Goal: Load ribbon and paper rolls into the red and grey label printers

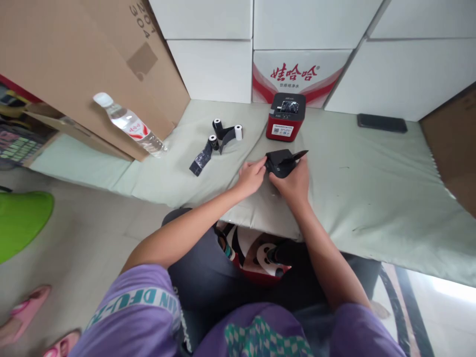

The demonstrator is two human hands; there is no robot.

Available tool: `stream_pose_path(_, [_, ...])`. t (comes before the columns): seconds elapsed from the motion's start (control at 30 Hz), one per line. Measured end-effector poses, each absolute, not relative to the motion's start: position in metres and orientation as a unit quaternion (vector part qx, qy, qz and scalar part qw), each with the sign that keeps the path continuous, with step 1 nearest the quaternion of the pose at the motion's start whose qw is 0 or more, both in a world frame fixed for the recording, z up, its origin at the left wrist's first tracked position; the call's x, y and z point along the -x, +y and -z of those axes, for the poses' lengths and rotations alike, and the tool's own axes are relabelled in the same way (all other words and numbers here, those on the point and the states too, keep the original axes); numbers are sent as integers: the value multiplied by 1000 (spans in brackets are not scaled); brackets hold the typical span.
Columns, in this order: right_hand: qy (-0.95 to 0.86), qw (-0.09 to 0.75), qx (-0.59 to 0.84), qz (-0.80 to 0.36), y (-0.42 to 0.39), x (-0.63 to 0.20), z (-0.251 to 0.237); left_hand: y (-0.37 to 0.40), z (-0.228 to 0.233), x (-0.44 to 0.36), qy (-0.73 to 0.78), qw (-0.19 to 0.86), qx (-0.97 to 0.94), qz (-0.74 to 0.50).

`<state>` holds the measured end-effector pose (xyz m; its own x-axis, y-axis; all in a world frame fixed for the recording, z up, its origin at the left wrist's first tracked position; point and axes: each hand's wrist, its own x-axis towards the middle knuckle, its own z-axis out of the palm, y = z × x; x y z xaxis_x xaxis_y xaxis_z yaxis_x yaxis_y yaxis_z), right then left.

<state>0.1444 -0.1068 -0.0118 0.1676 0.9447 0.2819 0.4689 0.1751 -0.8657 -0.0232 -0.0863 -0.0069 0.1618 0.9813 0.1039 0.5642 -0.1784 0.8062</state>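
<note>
Near the front edge of the pale green table cover (pixel 372 198), a small black device (pixel 281 162) rests under both hands. The right hand (pixel 293 184) is wrapped around its near side, fingers closed on the body; the left hand (pixel 252 176) pinches its left corner. Just behind stands a red label printer (pixel 285 117). To the left lie unrolled black ribbon rolls (pixel 219 140), farther off a water bottle (pixel 128 124). A black phone (pixel 382 123) lies well apart at the right rear, with bare cloth between.
</note>
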Motion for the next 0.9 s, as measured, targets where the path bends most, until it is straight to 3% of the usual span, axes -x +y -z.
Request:
stream_pose_path(0.17, [-569,449,657,-208,-114,-136,12,-82,12,20,561,311,-712,-285])
stream_pose_path(0.43, [-585,460,628,-227,-115,-139,24,-71,19,24,521,343,-711,-324])
stream_pose_path(0.57, [-584,414,649,-257,-113,-147,15,-59,19,23,501,350,-707,-356])
stream_pose_path(0.9, [-585,427,638,-261,-111,-150,16,-43,10,13,646,236,-702,-186])
